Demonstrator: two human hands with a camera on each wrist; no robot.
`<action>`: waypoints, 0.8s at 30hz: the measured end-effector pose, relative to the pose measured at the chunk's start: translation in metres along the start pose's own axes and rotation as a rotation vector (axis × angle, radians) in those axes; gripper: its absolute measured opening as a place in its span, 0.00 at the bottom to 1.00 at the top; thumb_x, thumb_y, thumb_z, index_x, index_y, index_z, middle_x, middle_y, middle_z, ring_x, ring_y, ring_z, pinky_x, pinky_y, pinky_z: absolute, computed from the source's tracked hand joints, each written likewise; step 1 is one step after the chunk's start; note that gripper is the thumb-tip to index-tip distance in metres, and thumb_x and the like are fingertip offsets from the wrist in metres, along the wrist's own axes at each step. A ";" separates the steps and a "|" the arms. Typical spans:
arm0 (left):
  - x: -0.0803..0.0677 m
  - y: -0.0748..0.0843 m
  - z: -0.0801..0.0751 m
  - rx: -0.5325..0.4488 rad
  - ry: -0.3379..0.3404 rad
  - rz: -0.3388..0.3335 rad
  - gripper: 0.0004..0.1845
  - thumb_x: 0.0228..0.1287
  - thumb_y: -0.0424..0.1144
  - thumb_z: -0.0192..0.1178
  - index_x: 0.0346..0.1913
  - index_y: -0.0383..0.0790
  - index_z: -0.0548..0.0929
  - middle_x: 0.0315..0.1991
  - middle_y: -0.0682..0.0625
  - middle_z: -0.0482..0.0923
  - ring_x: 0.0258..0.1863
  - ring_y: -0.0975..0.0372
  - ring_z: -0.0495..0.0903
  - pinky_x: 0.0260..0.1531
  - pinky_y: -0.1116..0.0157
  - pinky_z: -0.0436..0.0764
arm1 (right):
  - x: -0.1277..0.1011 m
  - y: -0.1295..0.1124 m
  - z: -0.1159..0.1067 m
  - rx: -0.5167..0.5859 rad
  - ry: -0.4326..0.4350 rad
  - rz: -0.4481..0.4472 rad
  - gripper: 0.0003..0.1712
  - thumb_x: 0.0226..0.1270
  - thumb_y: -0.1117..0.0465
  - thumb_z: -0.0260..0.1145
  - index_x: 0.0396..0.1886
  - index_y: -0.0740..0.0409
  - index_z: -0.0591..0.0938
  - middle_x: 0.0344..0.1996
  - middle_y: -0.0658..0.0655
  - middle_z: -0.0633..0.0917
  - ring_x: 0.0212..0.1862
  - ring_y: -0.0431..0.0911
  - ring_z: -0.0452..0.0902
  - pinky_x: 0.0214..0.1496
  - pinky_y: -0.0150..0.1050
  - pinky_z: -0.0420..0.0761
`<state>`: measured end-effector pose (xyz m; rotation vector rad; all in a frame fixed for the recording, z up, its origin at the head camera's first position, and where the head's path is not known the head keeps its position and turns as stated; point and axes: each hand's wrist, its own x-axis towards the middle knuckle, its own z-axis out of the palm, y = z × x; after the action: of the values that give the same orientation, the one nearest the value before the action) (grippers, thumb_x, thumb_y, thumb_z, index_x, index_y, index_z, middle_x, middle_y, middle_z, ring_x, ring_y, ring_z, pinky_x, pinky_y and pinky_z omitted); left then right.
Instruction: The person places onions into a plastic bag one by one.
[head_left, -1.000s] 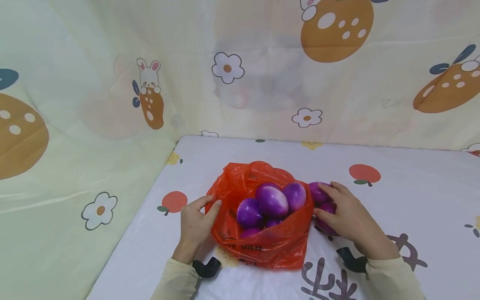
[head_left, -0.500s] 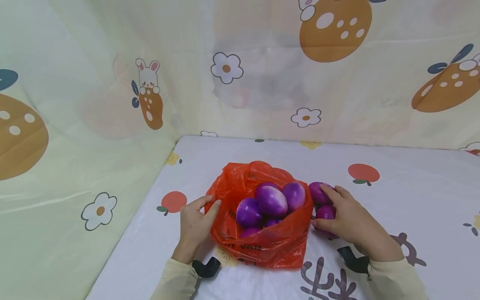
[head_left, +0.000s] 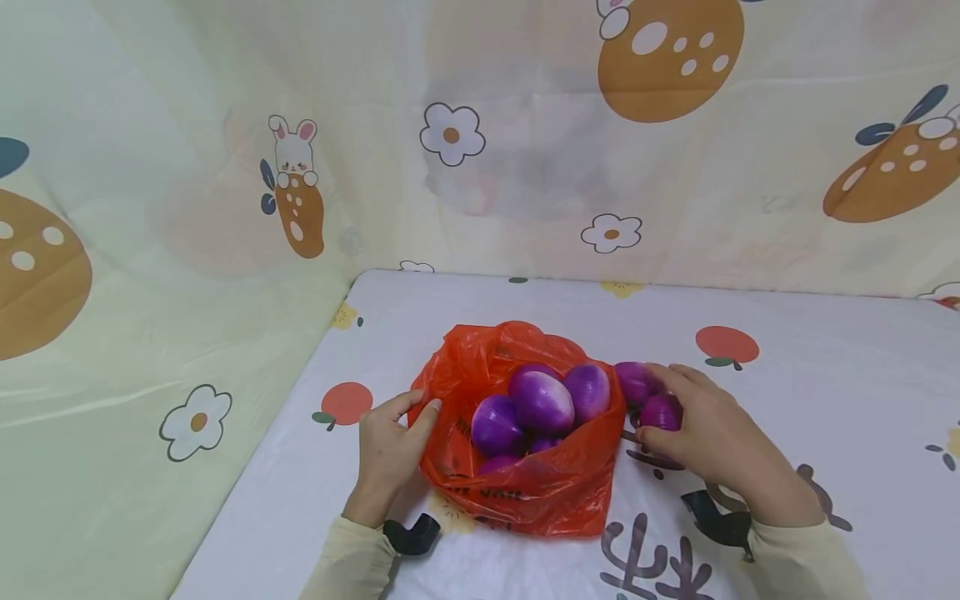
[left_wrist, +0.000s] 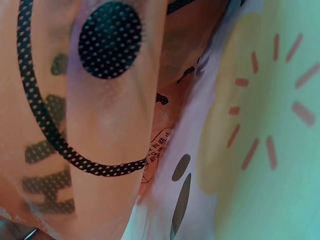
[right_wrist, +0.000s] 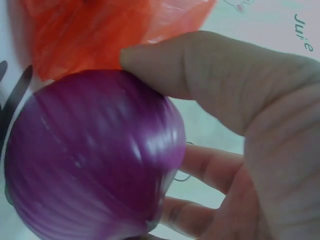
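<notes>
Gripping a purple onion (head_left: 662, 412), the right hand (head_left: 712, 437) curls its fingers (right_wrist: 200, 65) round it just right of the orange bag (head_left: 525, 492), whose open mouth lies to that hand's left. Left hand (head_left: 390, 454) rests relaxed, fingers straight, against the bag's left wall on the bench (head_left: 825, 392); a second onion (head_left: 633, 382) sits touching the held one.

A home-like table nook, with cartoon-print tablecloth (head_left: 825, 367) and matching curtains (head_left: 187, 208).

The counter (head_left: 825, 400) wears a white cloth printed with fruit. On it lies an orange bag (head_left: 525, 492) of purple onions, with one more onion (head_left: 632, 382) just beside the bag.
</notes>
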<state>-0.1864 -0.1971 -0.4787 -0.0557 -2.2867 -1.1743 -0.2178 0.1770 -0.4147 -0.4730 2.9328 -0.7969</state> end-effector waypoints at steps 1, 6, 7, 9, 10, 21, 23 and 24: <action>0.000 0.000 0.000 0.002 0.002 -0.001 0.12 0.62 0.34 0.73 0.46 0.31 0.92 0.40 0.41 0.91 0.44 0.49 0.91 0.49 0.48 0.88 | -0.001 -0.001 -0.002 0.003 0.003 0.004 0.50 0.56 0.52 0.80 0.75 0.64 0.70 0.68 0.77 0.71 0.61 0.76 0.72 0.44 0.66 0.87; 0.000 0.001 0.000 0.003 0.001 0.002 0.12 0.62 0.34 0.73 0.45 0.31 0.92 0.40 0.41 0.91 0.44 0.49 0.91 0.48 0.48 0.88 | -0.004 -0.003 -0.009 0.007 0.021 0.012 0.50 0.57 0.51 0.80 0.75 0.66 0.70 0.68 0.76 0.71 0.61 0.76 0.70 0.41 0.63 0.88; 0.000 0.002 -0.001 0.003 -0.001 0.001 0.12 0.62 0.34 0.73 0.45 0.31 0.92 0.40 0.41 0.91 0.44 0.49 0.91 0.48 0.48 0.88 | -0.005 -0.004 -0.010 0.006 0.027 0.010 0.49 0.58 0.51 0.80 0.75 0.66 0.70 0.68 0.76 0.71 0.62 0.76 0.70 0.41 0.64 0.88; 0.000 0.002 -0.001 0.003 -0.004 0.000 0.11 0.62 0.34 0.73 0.45 0.31 0.92 0.40 0.41 0.91 0.44 0.49 0.91 0.48 0.48 0.88 | -0.006 -0.004 -0.011 0.007 0.040 0.008 0.49 0.58 0.51 0.80 0.74 0.66 0.70 0.68 0.76 0.70 0.61 0.76 0.70 0.41 0.64 0.88; 0.000 0.002 -0.001 0.002 -0.004 -0.001 0.11 0.62 0.34 0.73 0.45 0.31 0.92 0.40 0.41 0.91 0.44 0.49 0.91 0.48 0.48 0.88 | -0.006 -0.005 -0.012 0.007 0.047 0.007 0.48 0.58 0.51 0.80 0.74 0.66 0.71 0.68 0.76 0.70 0.61 0.77 0.70 0.41 0.65 0.88; 0.000 0.002 0.000 -0.005 0.003 0.010 0.12 0.62 0.34 0.73 0.46 0.31 0.92 0.40 0.41 0.91 0.44 0.49 0.91 0.49 0.48 0.88 | -0.008 -0.013 -0.015 -0.011 0.129 -0.014 0.46 0.57 0.52 0.81 0.71 0.67 0.75 0.69 0.77 0.70 0.63 0.79 0.68 0.44 0.70 0.84; 0.000 0.002 0.000 -0.005 0.006 0.010 0.12 0.61 0.33 0.73 0.45 0.31 0.92 0.40 0.41 0.91 0.44 0.49 0.91 0.49 0.48 0.88 | -0.009 -0.015 -0.016 -0.009 0.145 -0.023 0.45 0.56 0.53 0.81 0.71 0.67 0.75 0.69 0.77 0.71 0.63 0.79 0.68 0.44 0.70 0.84; 0.000 0.002 0.000 -0.005 0.008 0.009 0.11 0.61 0.33 0.73 0.45 0.31 0.92 0.40 0.41 0.91 0.44 0.49 0.91 0.49 0.48 0.88 | -0.009 -0.016 -0.017 -0.008 0.153 -0.028 0.45 0.56 0.53 0.81 0.70 0.67 0.75 0.69 0.77 0.71 0.63 0.79 0.68 0.44 0.70 0.84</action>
<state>-0.1858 -0.1961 -0.4774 -0.0629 -2.2746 -1.1739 -0.2070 0.1750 -0.3921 -0.4742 3.0772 -0.8616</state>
